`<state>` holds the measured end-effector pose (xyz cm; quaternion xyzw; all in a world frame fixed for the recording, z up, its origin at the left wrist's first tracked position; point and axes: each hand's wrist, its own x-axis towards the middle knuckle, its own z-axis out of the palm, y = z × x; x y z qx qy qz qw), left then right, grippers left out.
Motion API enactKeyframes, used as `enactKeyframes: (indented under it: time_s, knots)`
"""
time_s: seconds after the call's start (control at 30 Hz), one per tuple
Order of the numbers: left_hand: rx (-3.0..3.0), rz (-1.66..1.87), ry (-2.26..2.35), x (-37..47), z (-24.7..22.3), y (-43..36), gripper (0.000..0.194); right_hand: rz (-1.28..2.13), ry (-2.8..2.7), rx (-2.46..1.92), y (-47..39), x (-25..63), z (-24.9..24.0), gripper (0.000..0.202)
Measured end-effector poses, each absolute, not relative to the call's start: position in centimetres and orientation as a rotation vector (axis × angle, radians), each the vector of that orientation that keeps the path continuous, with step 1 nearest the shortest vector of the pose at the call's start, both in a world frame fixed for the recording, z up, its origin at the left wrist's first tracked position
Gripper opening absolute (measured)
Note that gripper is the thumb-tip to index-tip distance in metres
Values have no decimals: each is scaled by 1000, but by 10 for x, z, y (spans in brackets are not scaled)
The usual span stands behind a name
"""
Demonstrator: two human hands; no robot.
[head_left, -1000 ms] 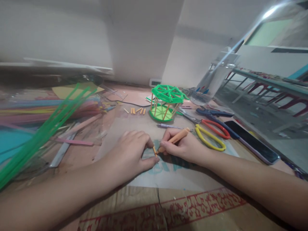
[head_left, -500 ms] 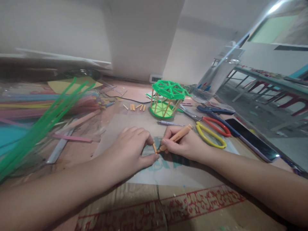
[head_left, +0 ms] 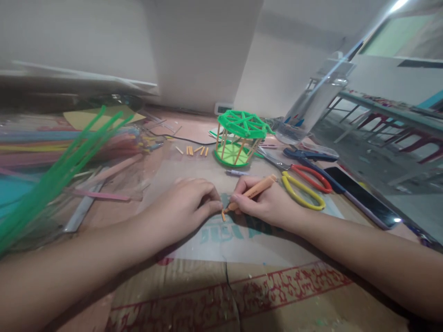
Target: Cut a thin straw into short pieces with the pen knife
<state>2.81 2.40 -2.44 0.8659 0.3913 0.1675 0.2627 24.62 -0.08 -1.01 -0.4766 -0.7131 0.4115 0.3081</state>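
My right hand (head_left: 258,200) grips an orange marker (head_left: 256,188), its tip touching a short orange stick (head_left: 223,216). Thumb and forefinger of my left hand (head_left: 188,200) pinch the upper end of that stick, which slants down over a pale sheet (head_left: 187,249) with blue-green lettering. Beyond my hands stands a small cage-like frame (head_left: 238,138), with a bright green wheel-shaped top, thin wooden posts and a green round base. Several short orange pieces (head_left: 197,151) and one paler piece lie left of the frame. A pen (head_left: 237,173) rests just behind my right hand.
Scissors (head_left: 304,186) with red and yellow handles, blue-handled pliers (head_left: 308,157) and a phone (head_left: 363,198) lie to the right. A clear bottle (head_left: 311,110) stands behind them. Green fuzzy stems (head_left: 69,180) and bundles of coloured ones fill the left. A wall rises behind.
My left fingers have moved from holding the stick at both ends to pinching its upper end. The marker tip stays against the stick. The view has shifted slightly.
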Motion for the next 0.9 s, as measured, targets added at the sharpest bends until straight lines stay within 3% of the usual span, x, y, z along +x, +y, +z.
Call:
enactKeyframes:
  time_s: [0.9]
  knots:
    - [2392,522,1073,32,-28,26,23,1237,-1924,-1190,-4,248,-6,31]
